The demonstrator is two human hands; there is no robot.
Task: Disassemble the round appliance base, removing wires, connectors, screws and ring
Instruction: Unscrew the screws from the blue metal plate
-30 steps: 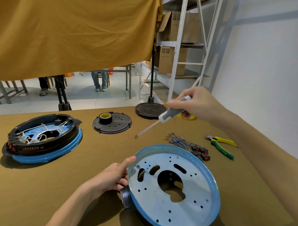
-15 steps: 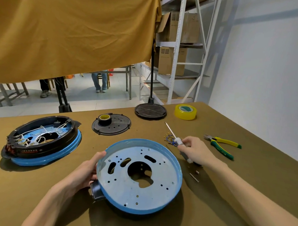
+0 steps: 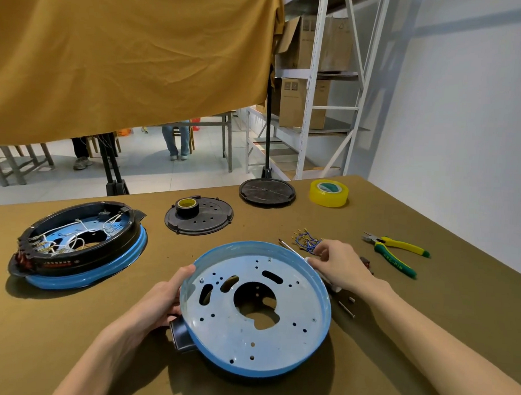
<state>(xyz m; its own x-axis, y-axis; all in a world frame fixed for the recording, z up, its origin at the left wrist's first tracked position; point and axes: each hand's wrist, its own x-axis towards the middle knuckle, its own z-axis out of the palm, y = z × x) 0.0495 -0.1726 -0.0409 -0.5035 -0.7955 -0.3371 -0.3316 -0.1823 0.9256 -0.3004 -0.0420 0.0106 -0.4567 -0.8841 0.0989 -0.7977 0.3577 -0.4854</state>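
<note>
Plainly, the biggest risk lies with the small loose parts beside the stripped base (image 3: 254, 310), the blue-rimmed metal pan lying near the front of the table (image 3: 67, 353) with its black spout-like stub facing the person. The left hand (image 3: 159, 300) grips its near-left rim, thumb over the edge and fingers curled underneath, so any tilt or slide of the pan comes from that side. The right hand (image 3: 337, 266) rests just beyond the pan's right rim, over the handle of the screwdriver (image 3: 287, 247), whose thin shaft pokes out toward the bundle of blue wires (image 3: 306, 242); whether the fingers are clamped on the handle or merely lying over it, I cannot tell, since the palm hides it. A few loose screws (image 3: 347, 307) lie on the cloth just right of the pan, and if the base is swung or dragged that way its rim could sweep them off or bury them. Should the screwdriver be let go carelessly, it may roll into the wires and snag them. The pliers (image 3: 397, 255) lie well apart to the right and pose little trouble. A second base (image 3: 81, 243), wires inside and black ring in place, sits well to the left, clear of both hands.
</note>
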